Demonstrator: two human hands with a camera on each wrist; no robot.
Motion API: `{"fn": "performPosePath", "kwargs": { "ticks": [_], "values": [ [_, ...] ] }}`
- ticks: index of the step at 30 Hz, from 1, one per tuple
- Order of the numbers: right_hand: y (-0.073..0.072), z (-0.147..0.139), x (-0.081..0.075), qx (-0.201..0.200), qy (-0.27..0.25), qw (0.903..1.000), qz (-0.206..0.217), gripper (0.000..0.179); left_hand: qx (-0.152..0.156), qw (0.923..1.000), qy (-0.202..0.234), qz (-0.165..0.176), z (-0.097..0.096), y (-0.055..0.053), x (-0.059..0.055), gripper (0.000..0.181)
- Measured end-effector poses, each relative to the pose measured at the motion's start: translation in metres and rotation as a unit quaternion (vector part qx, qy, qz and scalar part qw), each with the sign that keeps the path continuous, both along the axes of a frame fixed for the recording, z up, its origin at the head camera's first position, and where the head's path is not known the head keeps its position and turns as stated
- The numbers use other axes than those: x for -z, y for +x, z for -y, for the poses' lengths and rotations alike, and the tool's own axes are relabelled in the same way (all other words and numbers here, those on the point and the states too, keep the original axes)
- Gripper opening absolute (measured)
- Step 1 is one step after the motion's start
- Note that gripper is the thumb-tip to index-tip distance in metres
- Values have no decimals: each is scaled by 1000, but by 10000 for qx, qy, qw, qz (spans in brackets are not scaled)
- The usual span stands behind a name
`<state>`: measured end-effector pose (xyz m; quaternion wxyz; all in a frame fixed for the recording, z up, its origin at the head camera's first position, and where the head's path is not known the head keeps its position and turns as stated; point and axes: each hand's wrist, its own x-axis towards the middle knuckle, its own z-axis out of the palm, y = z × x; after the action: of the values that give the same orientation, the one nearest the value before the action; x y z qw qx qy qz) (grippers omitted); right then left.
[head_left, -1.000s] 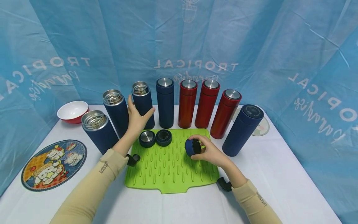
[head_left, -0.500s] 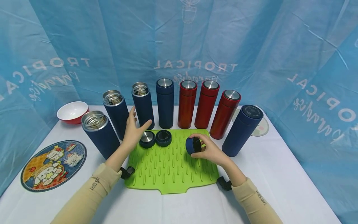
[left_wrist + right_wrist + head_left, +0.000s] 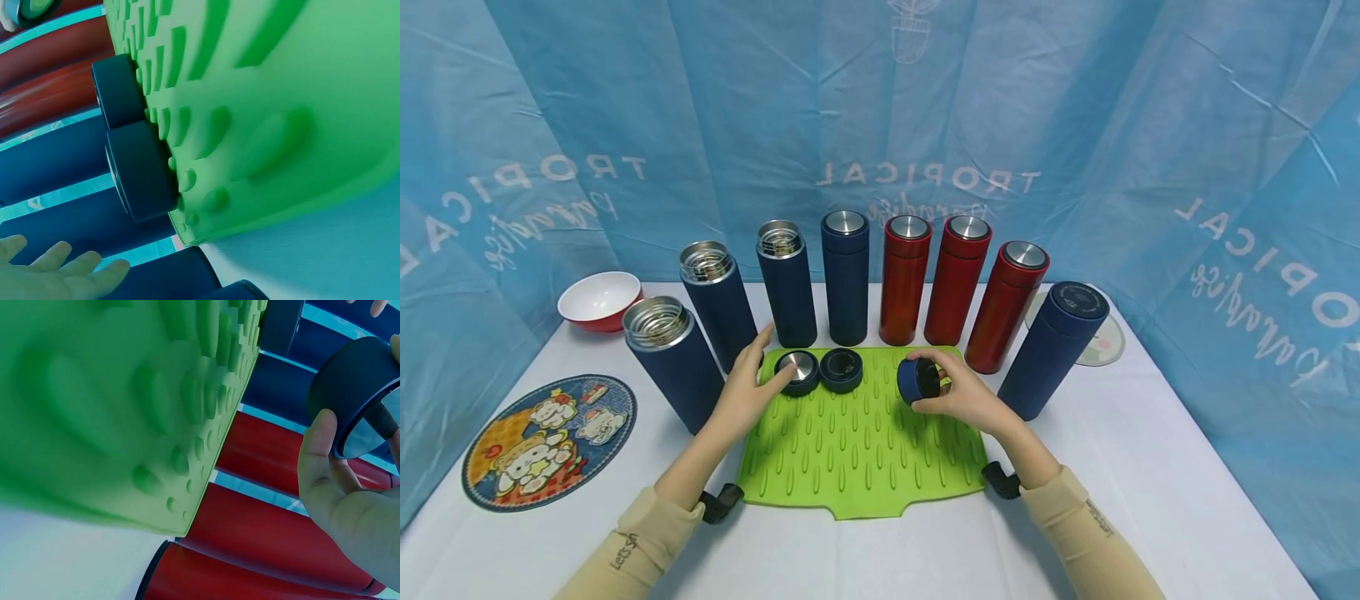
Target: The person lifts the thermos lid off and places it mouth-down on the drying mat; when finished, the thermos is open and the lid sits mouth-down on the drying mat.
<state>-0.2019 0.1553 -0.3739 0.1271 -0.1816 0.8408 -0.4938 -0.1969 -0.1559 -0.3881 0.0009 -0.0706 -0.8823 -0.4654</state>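
My right hand (image 3: 962, 393) grips a dark blue bottle lid (image 3: 908, 382), tipped on its side over the right part of the green ridged mat (image 3: 865, 467). In the right wrist view the thumb and fingers are round that lid (image 3: 350, 381). My left hand (image 3: 743, 400) is spread by the mat's left edge, its thumb overlapping a silver-topped lid (image 3: 807, 385) in the head view. The left wrist view shows its fingers (image 3: 78, 262) apart from that lid (image 3: 140, 172). Beside it lies a black-topped lid (image 3: 841, 371). Three lidless blue bottles (image 3: 673, 358) stand at left.
A capped blue bottle (image 3: 847, 283) and three capped red bottles (image 3: 904, 283) stand behind the mat. Another blue bottle (image 3: 1048, 358) is at right, before a pale round mat (image 3: 1101, 348). At left are a red-and-white bowl (image 3: 598, 304) and a round cartoon placemat (image 3: 546, 442).
My left hand has drawn back from the rear lidless blue bottle, down and toward me, to beside the silver-topped lid. My right hand keeps its grip on the lid, nearly still.
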Motion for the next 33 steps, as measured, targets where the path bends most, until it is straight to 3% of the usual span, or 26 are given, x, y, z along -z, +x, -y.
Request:
{"fn": "performPosePath", "kwargs": {
  "ticks": [5, 13, 25, 33],
  "values": [
    [-16, 1, 17, 57, 59, 9999, -128, 65, -104, 9992, -348, 152, 0, 9, 1, 75],
    [-30, 9, 21, 109, 246, 9992, -283, 62, -262, 9964, -716, 370, 5, 16, 7, 73],
    [-51, 23, 25, 371, 770, 9952, -476, 69, -55, 9919, -1119, 592, 9, 23, 12, 72],
    [-64, 34, 32, 291, 1207, 9904, -601, 77, -41, 9881, -1353, 727, 11, 27, 17, 70]
  ]
}}
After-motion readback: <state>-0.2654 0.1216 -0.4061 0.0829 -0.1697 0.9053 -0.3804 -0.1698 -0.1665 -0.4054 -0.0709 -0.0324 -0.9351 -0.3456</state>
